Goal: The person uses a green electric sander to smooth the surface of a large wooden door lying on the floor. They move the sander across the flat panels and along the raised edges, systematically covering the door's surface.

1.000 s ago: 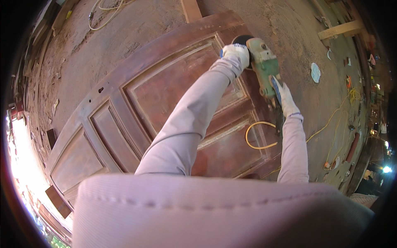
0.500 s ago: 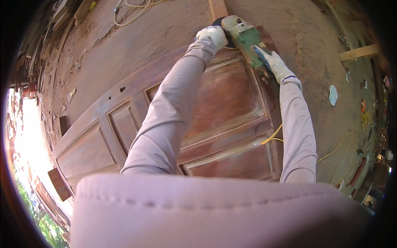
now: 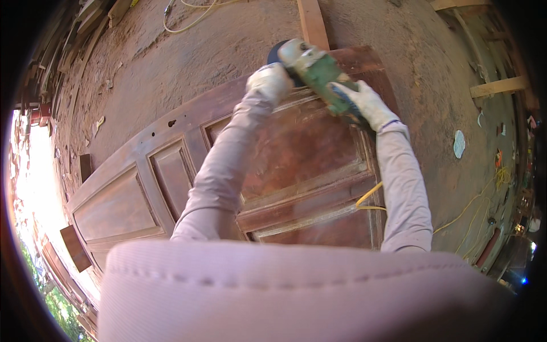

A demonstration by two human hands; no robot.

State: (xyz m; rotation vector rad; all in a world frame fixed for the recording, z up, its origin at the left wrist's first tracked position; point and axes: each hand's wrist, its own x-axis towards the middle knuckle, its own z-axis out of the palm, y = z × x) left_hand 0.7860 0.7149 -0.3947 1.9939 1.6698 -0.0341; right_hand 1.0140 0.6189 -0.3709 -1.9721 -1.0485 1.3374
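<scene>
Two-handed hold on an angle grinder (image 3: 323,73) above a panelled wooden door (image 3: 296,149). Nearest, pale fabric (image 3: 273,285) fills the lower edge, and two long sleeves reach forward from it. The door lies flat beyond, its moulded panels facing up, presumably so that they can be reached from above. A bent yellow cord (image 3: 367,196) lies on it just beside the right sleeve (image 3: 403,188). The gloved right hand (image 3: 371,106) is clamped around the rear of the green body, a placing that probably bears the weight and guides the tool. The gloved left hand (image 3: 268,82), slightly blurred, is closed in a fist beside the tool's head, apparently on a side handle hidden by the glove, which would steady the head. The black disc (image 3: 274,53) stands at the door's far edge; whether it touches the wood cannot be told. Farther off, a timber beam (image 3: 313,25) meets that edge, perhaps as a support keeping the door off the dirt ground (image 3: 228,54)
</scene>
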